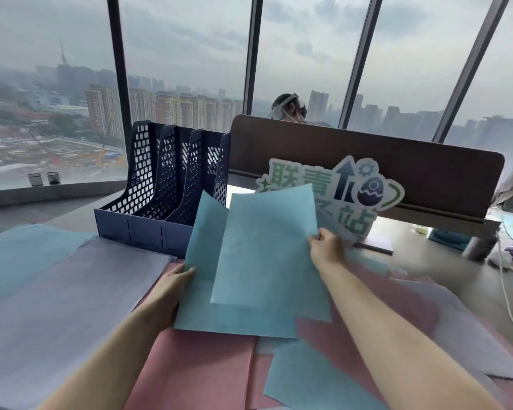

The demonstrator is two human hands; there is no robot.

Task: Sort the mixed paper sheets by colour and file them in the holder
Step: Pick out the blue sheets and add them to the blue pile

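Above the counter [444, 270], I hold thin, matte light-blue paper sheets [261, 261] raised in both hands, just near of the dark-blue perforated plastic file holder [163, 187] with its three upright slots, which stands at the far left. My left hand [172, 288] grips the lower left edge of the back sheet, thumb on its face; my right hand [326, 247] pinches the right edge of the front sheet. The paper is light and floppy and probably slides easily sheet on sheet, so gripping opposite edges seems the best way to keep the sheets flat and together. Below, smooth pink sheets [196, 368], pale lavender sheets [65, 294] and more blue ones overlap loosely. A green-and-white cut-out sign [353, 187] leans against the brown divider panel [397, 161] behind.
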